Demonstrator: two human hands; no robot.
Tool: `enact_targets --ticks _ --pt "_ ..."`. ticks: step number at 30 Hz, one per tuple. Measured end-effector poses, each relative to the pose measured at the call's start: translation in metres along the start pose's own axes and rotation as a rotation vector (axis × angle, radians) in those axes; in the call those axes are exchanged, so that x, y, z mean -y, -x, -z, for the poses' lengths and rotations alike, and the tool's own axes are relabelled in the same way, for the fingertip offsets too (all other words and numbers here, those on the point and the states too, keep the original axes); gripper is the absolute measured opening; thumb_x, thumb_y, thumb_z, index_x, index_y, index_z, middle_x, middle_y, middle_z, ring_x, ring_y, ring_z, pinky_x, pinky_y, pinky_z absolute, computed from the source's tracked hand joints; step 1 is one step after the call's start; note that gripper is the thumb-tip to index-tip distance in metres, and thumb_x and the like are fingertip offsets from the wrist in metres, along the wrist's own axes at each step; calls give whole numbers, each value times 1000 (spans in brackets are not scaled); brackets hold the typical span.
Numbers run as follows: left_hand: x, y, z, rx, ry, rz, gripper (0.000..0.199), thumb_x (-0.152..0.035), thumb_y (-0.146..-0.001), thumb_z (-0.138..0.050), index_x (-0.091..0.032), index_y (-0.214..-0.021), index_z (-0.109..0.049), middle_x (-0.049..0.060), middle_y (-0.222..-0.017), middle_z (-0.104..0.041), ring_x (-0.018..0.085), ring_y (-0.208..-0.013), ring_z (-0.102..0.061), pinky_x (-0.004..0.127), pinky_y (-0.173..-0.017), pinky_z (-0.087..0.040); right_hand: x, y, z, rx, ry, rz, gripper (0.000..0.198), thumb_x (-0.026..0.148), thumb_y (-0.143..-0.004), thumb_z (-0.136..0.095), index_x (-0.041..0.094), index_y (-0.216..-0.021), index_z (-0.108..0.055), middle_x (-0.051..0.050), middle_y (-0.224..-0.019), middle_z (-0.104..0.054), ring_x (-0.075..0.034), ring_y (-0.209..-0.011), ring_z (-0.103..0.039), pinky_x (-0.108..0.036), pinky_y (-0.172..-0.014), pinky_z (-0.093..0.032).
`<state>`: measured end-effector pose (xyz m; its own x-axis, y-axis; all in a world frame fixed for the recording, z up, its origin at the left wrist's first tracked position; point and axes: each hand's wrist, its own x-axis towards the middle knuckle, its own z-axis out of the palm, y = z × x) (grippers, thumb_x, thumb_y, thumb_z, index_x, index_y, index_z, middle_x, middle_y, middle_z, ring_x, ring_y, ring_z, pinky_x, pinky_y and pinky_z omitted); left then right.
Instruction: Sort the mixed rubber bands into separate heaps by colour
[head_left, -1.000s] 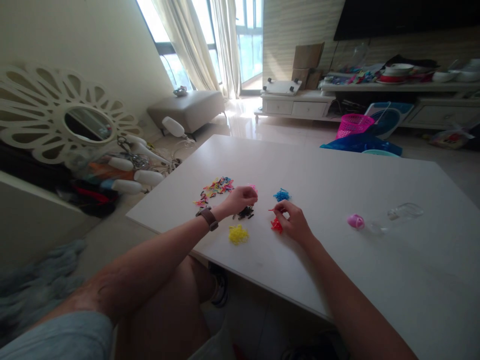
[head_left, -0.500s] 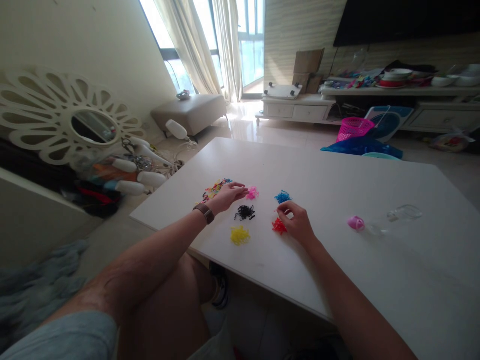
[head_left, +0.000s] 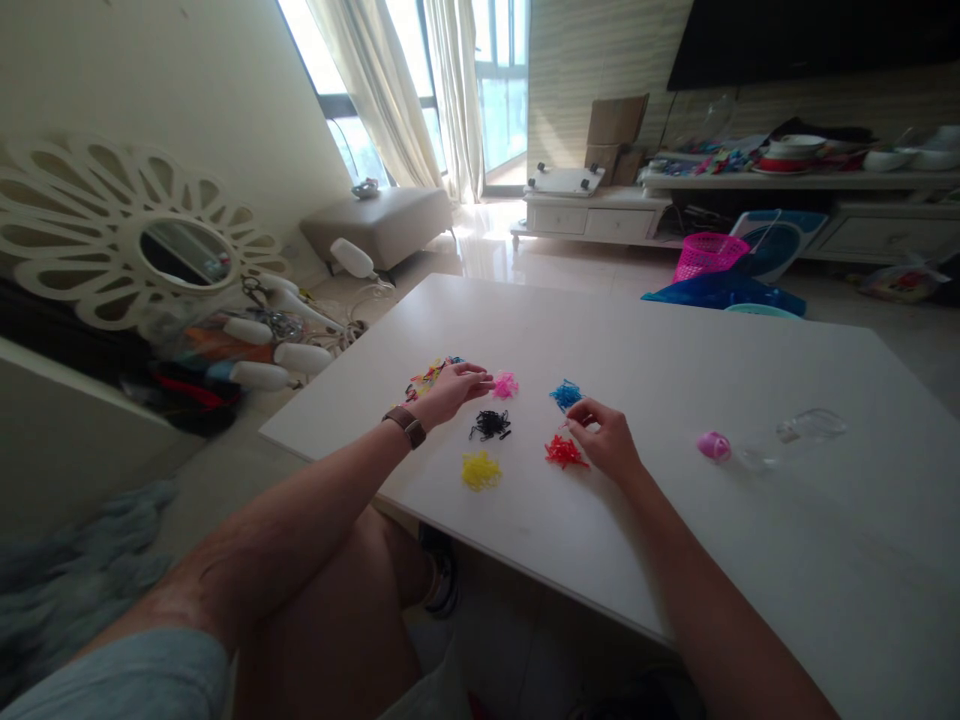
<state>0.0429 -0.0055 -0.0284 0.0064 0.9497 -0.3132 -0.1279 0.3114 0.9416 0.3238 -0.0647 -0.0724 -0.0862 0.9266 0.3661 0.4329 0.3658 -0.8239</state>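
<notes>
My left hand (head_left: 454, 388) reaches over the table between a mixed-colour pile of small rubber bands (head_left: 424, 381) and a pink pile (head_left: 505, 385). Its fingers are stretched out, tips beside the pink pieces, and it partly covers the mixed pile. My right hand (head_left: 609, 440) hovers between a blue pile (head_left: 566, 395) and a red pile (head_left: 565, 452), thumb and forefinger pinched together. Whatever is in that pinch is too small to make out. Between my hands lie a black pile (head_left: 491, 425) and, nearer me, a yellow pile (head_left: 481, 470).
On the right of the white table (head_left: 712, 560) lie a pink plastic piece (head_left: 713, 446) and a clear bottle-like container (head_left: 810, 426). Beyond the far edge stands a pink basket (head_left: 709, 256). White lamp-like parts (head_left: 304, 357) are left of the table.
My right hand has shifted slightly right and toward me, uncovering more of the red pile. My left hand has barely moved.
</notes>
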Motion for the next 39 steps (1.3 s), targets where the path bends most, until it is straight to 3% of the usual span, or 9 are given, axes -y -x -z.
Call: enact_targets --ticks 9,13,17,20,25,31,39 --pt "-3 1 2 7 -35 3 9 -13 -85 -72 -12 -89 -64 13 -98 -75 16 -84 -74 30 -86 -59 3 -1 9 256 -70 -88 8 26 -74 -67 21 -70 -70 -1 -72 -71 -19 -71 -66 -34 -72 -52" --pt "-19 -1 17 -39 -73 -49 9 -15 -85 -70 -12 -92 -65 14 -104 -74 16 -83 -74 28 -79 -58 6 0 10 311 -50 -89 7 23 -73 -67 20 -69 -72 -3 -75 -72 -21 -76 -66 -35 -74 -51" --pt "-39 -5 50 -192 -163 -157 12 -17 -78 -73 -13 -88 -67 10 -95 -73 13 -72 -70 25 -70 -57 4 0 10 324 -2 -35 10 25 -74 -68 21 -65 -72 -4 -77 -68 -20 -78 -61 -35 -73 -48" --pt "-41 -7 74 -282 -388 -143 14 -17 -72 -75 -13 -85 -70 5 -78 -70 9 -53 -58 22 -56 -50 1 -1 9 297 27 -11 12 26 -75 -65 21 -66 -71 -3 -77 -66 -18 -75 -56 -34 -71 -46" --pt "-26 -7 93 -249 -684 -88 19 -22 -65 -78 -11 -80 -74 -1 -57 -59 10 -48 -50 22 -48 -39 -2 -3 7 205 15 10 12 26 -77 -63 22 -69 -70 -3 -78 -65 -19 -77 -57 -33 -71 -46" --pt "-12 -13 104 -213 -891 -18 18 -21 -61 -78 -11 -75 -77 4 -59 -66 14 -57 -56 23 -52 -42 -4 -3 5 166 6 28 12 29 -79 -64 22 -71 -70 -3 -79 -66 -20 -79 -60 -34 -72 -48" --pt "0 -26 110 -205 -1101 -7 32 -12 -58 -71 -13 -89 -80 7 -80 -76 18 -69 -67 22 -53 -46 -5 -2 5 165 -9 26 12 29 -80 -64 22 -72 -70 -4 -83 -67 -20 -83 -62 -35 -73 -49"
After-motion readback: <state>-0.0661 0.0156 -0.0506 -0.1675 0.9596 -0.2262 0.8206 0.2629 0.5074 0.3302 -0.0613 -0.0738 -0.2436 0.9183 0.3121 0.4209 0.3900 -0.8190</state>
